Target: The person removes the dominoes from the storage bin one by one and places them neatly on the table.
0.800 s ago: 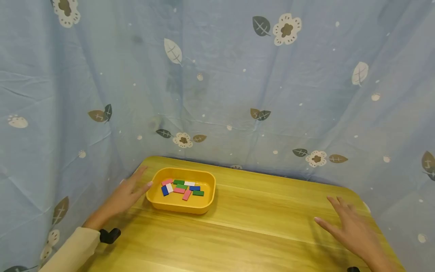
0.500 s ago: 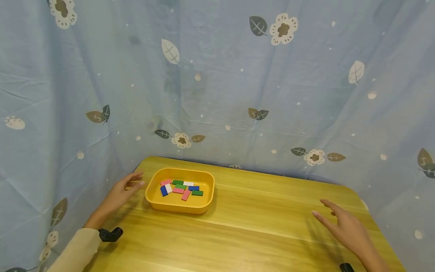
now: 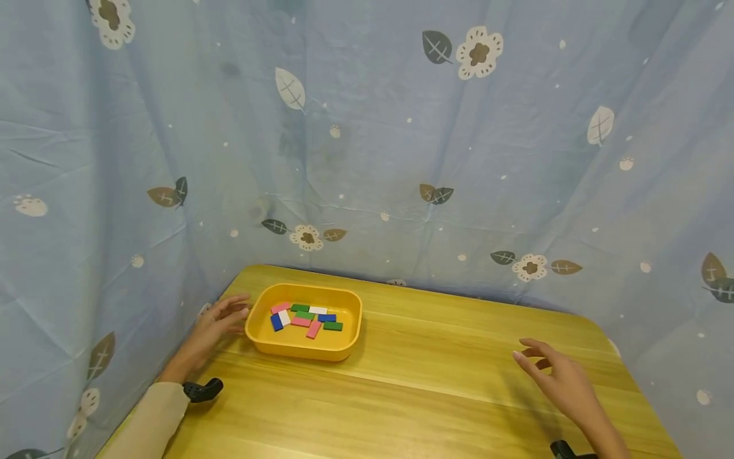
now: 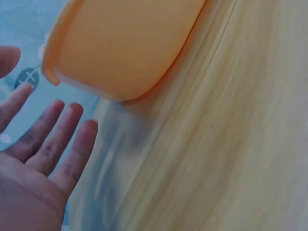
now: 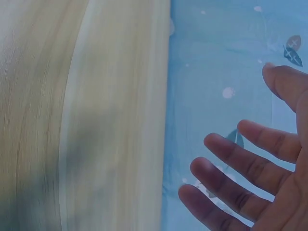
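Showing a wooden counter (image 3: 430,389), a yellow tray (image 3: 298,352) towards its left end, left hand (image 3: 209,326) just beside it, right hand (image 3: 557,380) well apart (both empty, fingers (image 5: 231,186) apart), and coloured tiles (image 3: 301,322) inside, possibly liable to slide from a left-hand bump.

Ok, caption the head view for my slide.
Yellow tray of colored tiles on a wood-grain table, before a flowered curtain.

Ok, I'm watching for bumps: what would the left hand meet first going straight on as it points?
The left hand would likely meet the yellow tray first, at its left end; height and gap are unclear.
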`<state>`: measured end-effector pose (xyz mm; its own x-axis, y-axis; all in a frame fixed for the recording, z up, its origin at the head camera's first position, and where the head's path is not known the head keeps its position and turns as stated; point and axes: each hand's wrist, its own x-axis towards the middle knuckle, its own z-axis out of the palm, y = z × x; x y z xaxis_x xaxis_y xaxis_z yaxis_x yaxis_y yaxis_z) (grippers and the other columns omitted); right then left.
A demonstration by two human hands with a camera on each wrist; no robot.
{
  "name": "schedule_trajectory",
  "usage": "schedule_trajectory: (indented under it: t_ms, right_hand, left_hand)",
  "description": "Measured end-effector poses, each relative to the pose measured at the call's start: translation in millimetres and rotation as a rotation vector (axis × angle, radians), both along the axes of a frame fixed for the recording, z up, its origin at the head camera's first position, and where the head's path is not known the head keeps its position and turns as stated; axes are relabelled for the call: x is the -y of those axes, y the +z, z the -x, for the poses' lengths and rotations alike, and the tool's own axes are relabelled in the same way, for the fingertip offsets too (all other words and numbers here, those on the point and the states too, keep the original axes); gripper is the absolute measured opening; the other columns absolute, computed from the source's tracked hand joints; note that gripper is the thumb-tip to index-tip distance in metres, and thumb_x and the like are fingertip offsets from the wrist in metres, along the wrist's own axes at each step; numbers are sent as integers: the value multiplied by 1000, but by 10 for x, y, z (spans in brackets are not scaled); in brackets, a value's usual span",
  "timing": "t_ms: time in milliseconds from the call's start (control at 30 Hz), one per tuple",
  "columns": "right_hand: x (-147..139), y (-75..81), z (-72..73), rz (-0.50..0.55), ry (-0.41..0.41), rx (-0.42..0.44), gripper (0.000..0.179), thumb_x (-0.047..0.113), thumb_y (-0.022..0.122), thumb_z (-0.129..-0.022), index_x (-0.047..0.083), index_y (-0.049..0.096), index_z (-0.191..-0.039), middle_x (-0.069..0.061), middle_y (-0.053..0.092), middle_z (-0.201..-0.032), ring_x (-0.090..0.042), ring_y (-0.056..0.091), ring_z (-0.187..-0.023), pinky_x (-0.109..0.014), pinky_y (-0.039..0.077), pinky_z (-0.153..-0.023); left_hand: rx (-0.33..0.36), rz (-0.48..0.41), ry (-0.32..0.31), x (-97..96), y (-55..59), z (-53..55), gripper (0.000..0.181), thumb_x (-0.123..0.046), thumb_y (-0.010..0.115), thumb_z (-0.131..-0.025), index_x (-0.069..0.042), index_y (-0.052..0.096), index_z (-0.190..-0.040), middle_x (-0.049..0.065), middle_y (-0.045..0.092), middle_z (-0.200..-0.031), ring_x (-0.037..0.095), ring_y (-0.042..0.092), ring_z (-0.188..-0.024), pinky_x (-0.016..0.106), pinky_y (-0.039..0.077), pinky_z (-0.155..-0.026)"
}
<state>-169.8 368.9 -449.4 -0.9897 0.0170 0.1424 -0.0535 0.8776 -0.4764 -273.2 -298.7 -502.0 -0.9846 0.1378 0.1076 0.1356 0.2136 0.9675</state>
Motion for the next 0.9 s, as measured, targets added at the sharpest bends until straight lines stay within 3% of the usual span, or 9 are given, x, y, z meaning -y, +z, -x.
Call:
schedule_trajectory:
  t_ms: [133, 333, 567, 733, 900]
  right_hand:
    - [64, -35, 52, 31, -8, 19, 60, 59, 48, -92, 18, 53, -135, -9, 66, -113, -24, 64, -90, -42, 51, -67]
    - [165, -110, 121, 113, -27, 86, 62, 63, 44, -92, 20, 51, -136, -12, 63, -118, -28, 64, -95, -41, 52, -69]
    - [276, -197, 195, 182, -58, 160, 68, 68, 37, -91, 19, 50, -136, -12, 64, -118, -28, 63, -97, -38, 52, -67]
    - [339, -247, 216, 186, -59, 184, 70, 70, 35, -90, 19, 49, -137, -9, 65, -116, -26, 63, -94, -38, 51, -67]
    - [387, -258, 246, 173, -49, 185, 68, 69, 35, -91, 20, 50, -136, -5, 66, -115, -24, 64, -93, -37, 51, -66]
  left_hand:
    - [39, -65, -11, -6, -80, 45, 58, -31, 57, -97, -8, 35, -146, 20, 41, -141, 21, 51, -118, 33, 52, -85]
    - [99, -96, -28, 17, -180, 88, 59, -34, 57, -96, -16, 34, -148, 15, 35, -146, 29, 44, -125, 30, 50, -87]
    - [102, -97, -53, 84, -265, 102, 55, -32, 55, -97, -21, 36, -147, 13, 30, -150, 20, 41, -127, 26, 49, -87]
    - [103, -100, -105, 92, -333, 98, 54, -30, 54, -98, -26, 34, -148, 7, 27, -152, 21, 31, -134, 22, 44, -92]
    - [89, -85, -124, 62, -377, 75, 54, -30, 52, -99, -26, 31, -150, 7, 26, -153, 23, 30, -135, 25, 43, -94]
